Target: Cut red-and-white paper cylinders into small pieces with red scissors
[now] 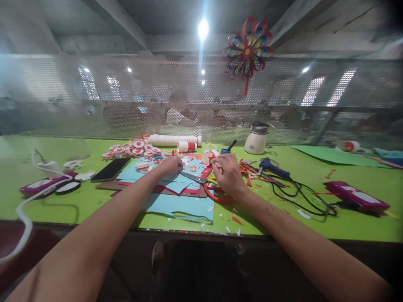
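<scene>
My left hand point(172, 165) reaches down over the blue paper sheets point(138, 171), by small paper scraps and a little white and red round piece point(144, 167). Its fingertips are mostly hidden behind the hand. Across from it, my right hand point(229, 173) has its fingers bent, with a bit of red between thumb and forefinger that I cannot make out. A cut red and white paper cup point(209, 156) touches or lies just beyond those fingers. Scissors with red-orange handles point(217, 195) lie below the right hand, their blades point(193, 177) pointing left over the sheets.
To the left are a black phone point(111, 169), red-and-white discs point(138, 144) and a purple power strip point(47, 184). On the right lie a blue glue gun point(274, 167) with its cord and another purple strip point(355, 196). A cream jug point(256, 138) stands behind.
</scene>
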